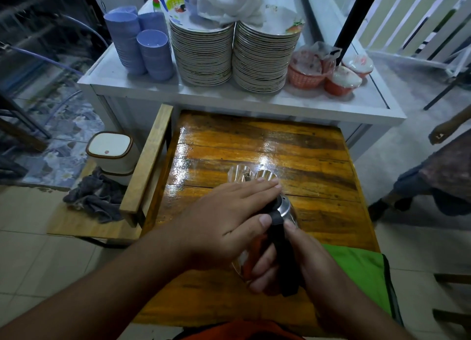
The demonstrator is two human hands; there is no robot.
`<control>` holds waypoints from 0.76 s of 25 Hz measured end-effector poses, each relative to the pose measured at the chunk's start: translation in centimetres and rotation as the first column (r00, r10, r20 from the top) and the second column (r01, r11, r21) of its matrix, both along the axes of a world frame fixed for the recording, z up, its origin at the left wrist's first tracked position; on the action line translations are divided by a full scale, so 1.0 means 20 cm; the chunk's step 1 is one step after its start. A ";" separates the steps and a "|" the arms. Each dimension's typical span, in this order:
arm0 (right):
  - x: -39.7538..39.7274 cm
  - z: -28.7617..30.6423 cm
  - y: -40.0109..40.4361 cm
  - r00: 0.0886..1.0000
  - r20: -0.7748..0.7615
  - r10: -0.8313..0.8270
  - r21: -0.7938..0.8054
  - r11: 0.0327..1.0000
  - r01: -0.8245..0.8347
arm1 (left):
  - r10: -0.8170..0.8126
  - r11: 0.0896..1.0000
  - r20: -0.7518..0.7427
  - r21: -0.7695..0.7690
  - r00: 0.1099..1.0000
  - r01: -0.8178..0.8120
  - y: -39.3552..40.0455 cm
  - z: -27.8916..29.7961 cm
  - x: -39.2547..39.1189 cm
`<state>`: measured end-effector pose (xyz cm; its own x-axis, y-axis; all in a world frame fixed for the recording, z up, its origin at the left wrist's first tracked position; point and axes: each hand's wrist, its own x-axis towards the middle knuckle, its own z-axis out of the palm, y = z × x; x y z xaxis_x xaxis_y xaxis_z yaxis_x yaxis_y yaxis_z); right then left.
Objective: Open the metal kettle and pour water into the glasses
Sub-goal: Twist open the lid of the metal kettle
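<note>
The metal kettle (pixel 286 208) stands on the glossy wooden table (pixel 318 161), mostly hidden by my hands. My left hand (pixel 229 219) lies flat over its lid, fingers stretched forward and thumb pressing beside the black handle (pixel 283 250). My right hand (pixel 305 253) is wrapped around that handle from the right. Just beyond the kettle stand two clear glasses (pixel 251 176), upright and side by side, partly covered by my left fingertips.
A white counter (pixel 229 97) behind the table carries two tall plate stacks (pixel 204 54), blue bowl stacks (pixel 142 43) and red baskets (pixel 305 71). A green cloth (pixel 362 270) lies on the table's right front. A wooden chair (pixel 142 166) with a rag stands left. A person's arm (pixel 448 128) is at the right.
</note>
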<state>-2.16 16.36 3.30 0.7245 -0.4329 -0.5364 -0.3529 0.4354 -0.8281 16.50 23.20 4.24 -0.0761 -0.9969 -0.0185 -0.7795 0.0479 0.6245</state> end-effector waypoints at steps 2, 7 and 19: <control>0.03 0.03 -0.02 1.000 -0.017 -0.001 0.028 1.000 0.001 | 0.011 0.998 -0.049 0.056 0.999 -0.009 -0.02 0.02 0.04; 0.07 0.10 -0.05 0.995 -0.090 0.046 0.053 0.998 -0.041 | 0.029 0.973 -0.114 0.232 0.993 -0.002 -0.10 0.08 0.13; 0.08 0.16 -0.08 0.976 -0.199 0.085 0.086 0.994 -0.069 | -0.008 0.788 -0.265 0.591 0.964 0.169 -0.37 0.31 0.21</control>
<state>-0.52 14.70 6.55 0.6275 -0.3308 -0.7049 -0.5443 0.4610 -0.7009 20.61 15.83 10.44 -0.2459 -0.7740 -0.5835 -0.6163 -0.3398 0.7105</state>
